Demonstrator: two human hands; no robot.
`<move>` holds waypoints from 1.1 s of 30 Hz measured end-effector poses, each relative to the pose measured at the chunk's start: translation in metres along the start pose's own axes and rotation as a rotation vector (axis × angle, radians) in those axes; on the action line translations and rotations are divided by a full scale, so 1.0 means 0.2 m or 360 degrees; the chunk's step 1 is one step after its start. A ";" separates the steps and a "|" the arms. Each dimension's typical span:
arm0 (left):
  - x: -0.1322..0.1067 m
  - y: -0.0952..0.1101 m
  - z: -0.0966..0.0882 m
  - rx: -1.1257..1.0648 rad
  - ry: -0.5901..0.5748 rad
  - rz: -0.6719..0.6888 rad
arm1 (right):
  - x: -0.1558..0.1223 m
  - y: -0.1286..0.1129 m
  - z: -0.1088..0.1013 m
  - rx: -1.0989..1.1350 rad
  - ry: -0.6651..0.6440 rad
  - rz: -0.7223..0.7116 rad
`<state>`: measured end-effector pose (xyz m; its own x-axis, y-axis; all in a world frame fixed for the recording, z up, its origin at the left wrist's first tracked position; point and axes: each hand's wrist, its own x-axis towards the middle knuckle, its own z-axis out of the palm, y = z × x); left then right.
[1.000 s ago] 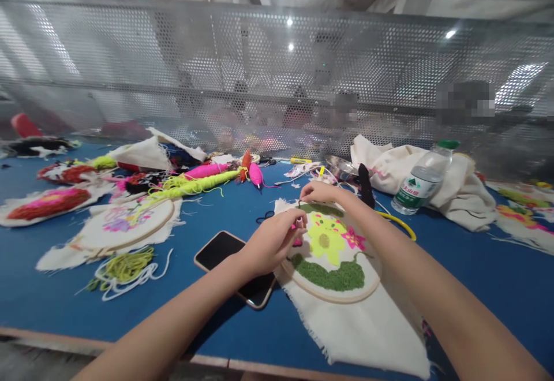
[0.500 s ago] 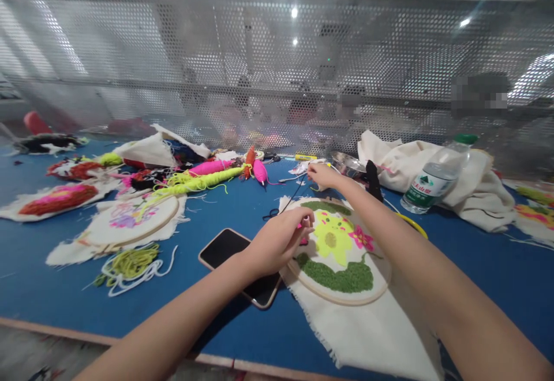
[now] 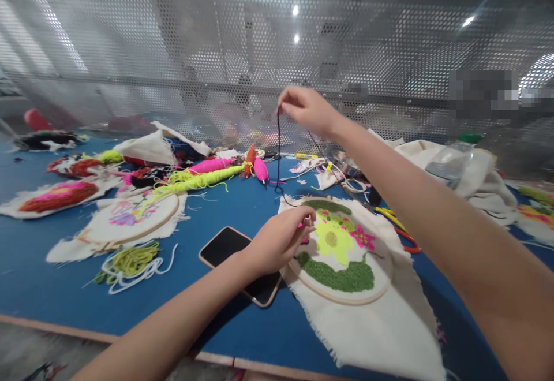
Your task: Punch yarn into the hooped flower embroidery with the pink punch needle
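My right hand (image 3: 308, 109) is raised above the table, its fingertips pinched on a dark strand of yarn (image 3: 279, 150). The strand hangs down, loops near the table and runs toward my left hand (image 3: 283, 236). That hand rests at the left edge of an embroidery hoop (image 3: 367, 302), fingers curled closed. A bit of pink shows by its fingertips, but what they hold is hidden. Stretched in the hoop is white cloth (image 3: 376, 340) with a yellow tufted figure (image 3: 332, 242), a pink flower (image 3: 362, 238) and green patches (image 3: 337, 275).
A phone (image 3: 223, 245) lies partly under my left wrist. Left are another embroidery hoop (image 3: 160, 228), olive yarn (image 3: 135, 261) and yellow-green yarn (image 3: 199, 180). Scissors with red and yellow handles (image 3: 409, 242), a bottle (image 3: 454, 161) and bundled cloth (image 3: 493, 187) lie right. A perforated metal screen (image 3: 173, 52) stands behind.
My right hand has risen from near the table and moved slightly left, drawing the dark yarn upward. Scissor handles now show beneath my right forearm. My left hand stays in place.
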<state>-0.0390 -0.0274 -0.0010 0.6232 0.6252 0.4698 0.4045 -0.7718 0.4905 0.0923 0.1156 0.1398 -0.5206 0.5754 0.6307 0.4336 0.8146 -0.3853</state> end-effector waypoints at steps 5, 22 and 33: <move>0.00 -0.01 0.00 0.0024 0.0002 -0.0001 | 0.11 -0.22 -0.21 0.0194 0.0296 -0.0379; 0.00 0.01 0.00 0.0045 0.0007 0.0013 | -0.61 0.46 -0.03 -0.0973 -0.1163 0.0968; 0.00 0.01 0.00 0.0024 -0.0005 -0.0003 | -0.92 0.59 -0.04 -0.1118 -0.1095 0.0822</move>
<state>-0.0379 -0.0277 0.0000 0.6246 0.6264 0.4664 0.4157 -0.7722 0.4805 0.2456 0.1063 -0.0158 -0.3600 0.9288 -0.0880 0.9231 0.3683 0.1110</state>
